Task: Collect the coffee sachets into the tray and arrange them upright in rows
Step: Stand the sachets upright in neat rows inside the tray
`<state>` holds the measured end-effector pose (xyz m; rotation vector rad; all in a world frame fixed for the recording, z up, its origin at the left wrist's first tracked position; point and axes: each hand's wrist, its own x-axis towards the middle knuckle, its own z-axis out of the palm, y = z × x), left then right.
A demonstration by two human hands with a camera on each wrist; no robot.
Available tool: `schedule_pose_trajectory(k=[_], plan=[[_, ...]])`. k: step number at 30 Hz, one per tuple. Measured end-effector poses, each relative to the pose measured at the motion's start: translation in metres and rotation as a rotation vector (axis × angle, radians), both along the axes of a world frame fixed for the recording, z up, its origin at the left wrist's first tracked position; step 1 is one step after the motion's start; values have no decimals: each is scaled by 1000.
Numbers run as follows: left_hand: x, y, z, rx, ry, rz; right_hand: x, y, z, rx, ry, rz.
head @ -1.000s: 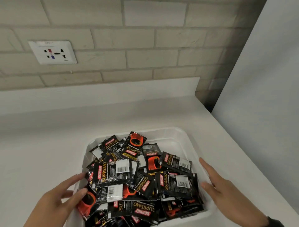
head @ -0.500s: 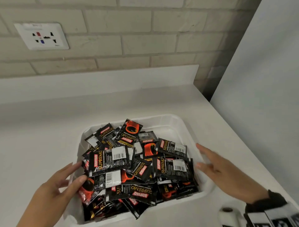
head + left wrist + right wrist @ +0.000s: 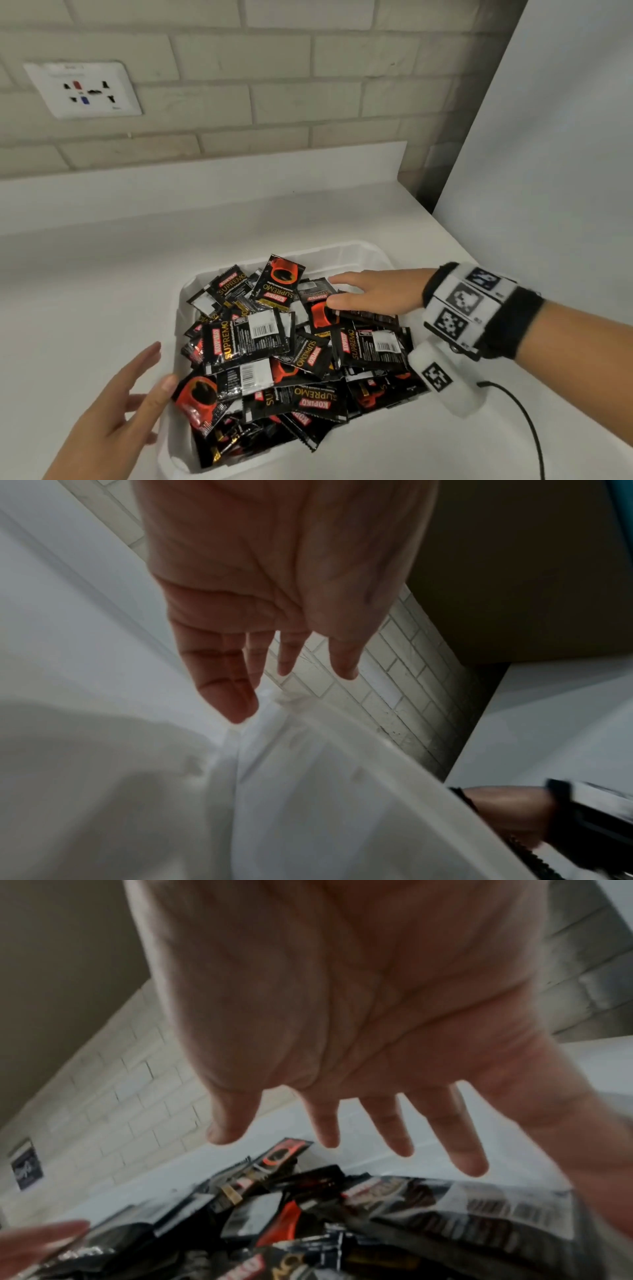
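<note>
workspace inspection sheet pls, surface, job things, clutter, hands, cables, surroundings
surface: white counter, the tray stands on it
job's things: white tray heaped with black coffee sachets, lying flat and jumbled; none in upright rows
clutter: nothing seen
grippers: left hand open at the tray's left edge, holds nothing; right hand open, fingers spread over the far-right sachets
cables: black cable runs from the right wrist camera
surroundings: brick wall, wall socket, white panel on the right
</note>
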<state>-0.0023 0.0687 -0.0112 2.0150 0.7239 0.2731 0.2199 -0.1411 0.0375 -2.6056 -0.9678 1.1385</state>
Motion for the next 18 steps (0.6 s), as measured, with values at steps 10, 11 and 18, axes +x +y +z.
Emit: schedule_pose_trajectory(k=[10, 11, 18], plan=[[2, 10, -23, -197, -20, -61, -28, 38, -14, -105, 59, -14], [3, 10, -24, -205, -31, -67, -31, 38, -16, -116, 50, 10], [0, 8, -12, -228, -44, -119, -40, 29, -17, -140, 28, 56]])
